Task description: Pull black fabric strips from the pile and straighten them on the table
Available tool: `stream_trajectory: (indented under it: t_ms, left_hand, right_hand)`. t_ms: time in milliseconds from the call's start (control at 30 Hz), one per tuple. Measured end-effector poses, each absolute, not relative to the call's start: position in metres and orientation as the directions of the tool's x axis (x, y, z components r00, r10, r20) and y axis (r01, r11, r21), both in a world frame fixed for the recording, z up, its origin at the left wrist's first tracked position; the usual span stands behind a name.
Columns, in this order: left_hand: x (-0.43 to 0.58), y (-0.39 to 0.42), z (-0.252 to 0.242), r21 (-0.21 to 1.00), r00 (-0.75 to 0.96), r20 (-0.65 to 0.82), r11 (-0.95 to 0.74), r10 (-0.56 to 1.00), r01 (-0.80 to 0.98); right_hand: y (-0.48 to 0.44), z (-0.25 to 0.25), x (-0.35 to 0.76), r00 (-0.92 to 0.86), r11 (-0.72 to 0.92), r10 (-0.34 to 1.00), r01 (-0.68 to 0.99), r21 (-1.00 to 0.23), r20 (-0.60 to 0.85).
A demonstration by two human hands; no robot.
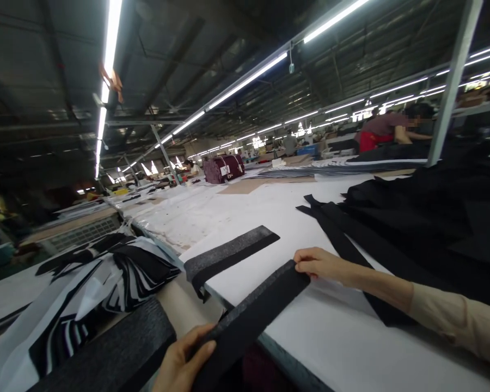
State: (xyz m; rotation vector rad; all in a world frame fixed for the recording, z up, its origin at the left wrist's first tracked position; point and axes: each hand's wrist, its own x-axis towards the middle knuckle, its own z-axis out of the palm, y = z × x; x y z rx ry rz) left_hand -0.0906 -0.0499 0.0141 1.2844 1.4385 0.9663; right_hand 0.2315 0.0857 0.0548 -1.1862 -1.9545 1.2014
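Observation:
A long black fabric strip (257, 310) stretches between my two hands, slanting across the table's near edge. My right hand (316, 264) pinches its far end between thumb and fingers, just over the white table surface. Nearer to me, my left hand (188, 354) grips the strip's edge, thumb on top. Behind it lies a folded black and grey strip stack (232, 253), one end drooping over the table edge. To the left of my left hand is a dark speckled fabric stack (118, 343).
A large heap of black fabric (428, 218) covers the right side of the table (277, 207). Black and white layered pieces (134, 272) lie at left. A tied maroon bundle (224, 169) stands farther back. A metal post (453, 87) rises at right, near a bending co-worker (386, 128).

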Motion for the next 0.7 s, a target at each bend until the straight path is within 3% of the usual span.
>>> stream_trajectory:
  t_ms: [133, 367, 433, 500, 600, 700]
  left_hand:
    - [-0.105, -0.024, 0.008, 0.726, -0.152, 0.145, -0.001, 0.978, 0.687]
    - [-0.004, 0.023, 0.031, 0.438, 0.165, 0.413, -0.354, 0.896, 0.826]
    - [0.022, 0.034, 0.039, 0.413, 0.234, 0.411, -0.409, 0.881, 0.814]
    - [0.042, 0.045, 0.042, 0.466, 0.280, 0.337, -0.418, 0.899, 0.780]
    - [0.064, 0.059, 0.039, 0.523, 0.297, 0.252, -0.387, 0.921, 0.760]
    - [0.081, 0.068, 0.032, 0.460, 0.335, 0.255, -0.419, 0.907, 0.783]
  right_hand:
    - [0.085, 0.040, 0.229, -0.485, 0.291, 0.874, 0.497, -0.817, 0.016]
    - [0.091, 0.046, 0.241, -0.512, 0.326, 0.859, 0.561, -0.761, -0.010]
    - [0.093, 0.049, 0.245, -0.527, 0.339, 0.850, 0.570, -0.749, -0.016]
    - [0.096, 0.051, 0.248, -0.532, 0.360, 0.846, 0.602, -0.712, -0.022]
    - [0.102, 0.051, 0.257, -0.520, 0.434, 0.854, 0.687, -0.582, 0.024]
    - [0.109, 0.049, 0.266, -0.503, 0.472, 0.860, 0.726, -0.500, 0.082]
